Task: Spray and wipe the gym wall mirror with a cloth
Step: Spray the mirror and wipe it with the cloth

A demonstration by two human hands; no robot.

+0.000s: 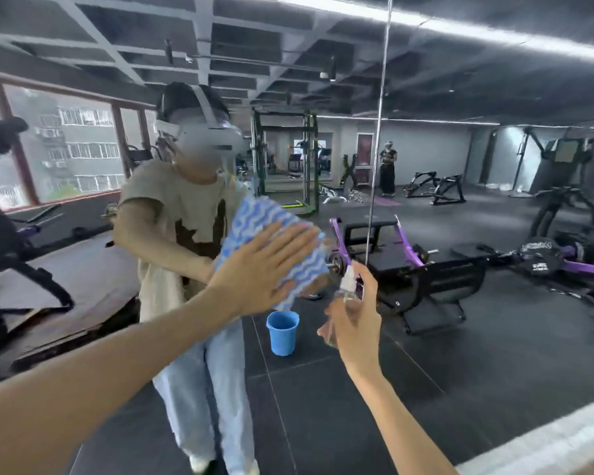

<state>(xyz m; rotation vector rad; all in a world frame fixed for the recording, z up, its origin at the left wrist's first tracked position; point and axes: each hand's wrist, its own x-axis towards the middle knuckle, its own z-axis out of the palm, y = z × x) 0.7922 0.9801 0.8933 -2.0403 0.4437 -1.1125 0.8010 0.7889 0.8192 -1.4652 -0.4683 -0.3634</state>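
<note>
Head view: the left hand (261, 269) presses the blue-and-white cloth (275, 245) flat against the wall mirror (460, 337), fingers spread open over it. The right hand (355, 317) has its fingers wrapped around a small clear spray bottle (347, 289) just beside the cloth. The cloth could slip from under the flat palm (nothing pinches it), and uneven wiping may leave streaks. No label on the bottle is readable; white lettering on reflected dark equipment is too blurred.

Dark tiled floor (323, 406), coffered ceiling (254, 39), windows (66, 149) left, purple-framed gym machines (408, 255).
</note>
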